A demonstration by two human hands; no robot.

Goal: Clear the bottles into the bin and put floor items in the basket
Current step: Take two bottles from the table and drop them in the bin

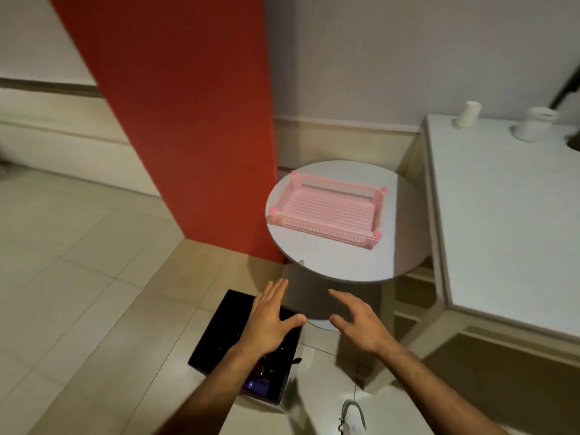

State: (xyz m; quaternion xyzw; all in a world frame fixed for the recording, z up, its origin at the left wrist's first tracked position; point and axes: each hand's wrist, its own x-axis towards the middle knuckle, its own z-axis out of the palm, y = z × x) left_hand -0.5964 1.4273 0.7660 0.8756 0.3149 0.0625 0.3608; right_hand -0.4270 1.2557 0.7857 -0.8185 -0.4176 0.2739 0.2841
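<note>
Beige floor tiles (78, 262) fill the left of my head view, with a red pillar (175, 120) rising against a pale wall. Beside the pillar a round white desk (339, 262) carries the basket (326, 211), a shallow pink plastic tray with a perforated bottom, slotted walls and small round knobs at its corners; I see nothing in it. On the floor below sits the bin (219, 328), a black square box lined with dark plastic, with something purple and red showing near its closer edge. My left hand (270, 321) hovers flat over the bin, fingers straight and together, holding nothing. My right hand (357, 324) is spread wide, fingers loosely apart, empty, beside the bin and well below the basket. At right a larger white desk (502, 230) bears stacked paper cups (467, 116). A white shoe (353, 417) shows at bottom.
</note>
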